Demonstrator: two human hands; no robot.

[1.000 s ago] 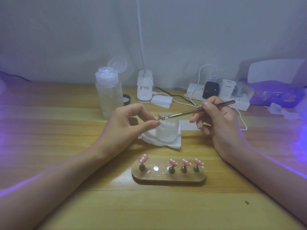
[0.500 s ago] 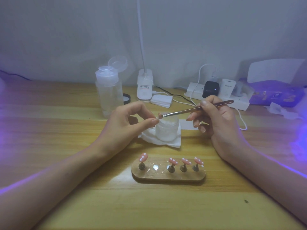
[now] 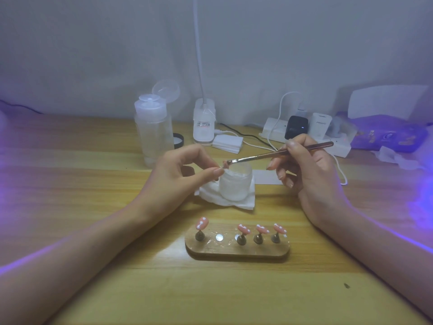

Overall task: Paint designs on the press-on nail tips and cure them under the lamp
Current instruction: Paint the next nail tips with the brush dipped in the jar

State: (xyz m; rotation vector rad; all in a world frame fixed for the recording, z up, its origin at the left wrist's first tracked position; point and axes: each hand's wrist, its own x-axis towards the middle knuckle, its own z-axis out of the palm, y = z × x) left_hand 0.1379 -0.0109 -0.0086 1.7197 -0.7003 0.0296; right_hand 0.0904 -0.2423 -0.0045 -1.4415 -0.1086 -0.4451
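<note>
Painting step: left hand point(image 3: 185, 170) pinches a pink nail tip point(image 3: 225, 164) between the hands, right hand point(image 3: 309, 170) grips the brush point(image 3: 269, 155), bristles at it; next likely needs steady small strokes, then reseating on the stand point(image 3: 236, 252)

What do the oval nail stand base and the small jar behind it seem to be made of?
The nail stand base looks like wood: brown, with glossy patches on top. The small jar is frosted glass or plastic, I cannot tell which: its wall is milky and translucent.
</note>
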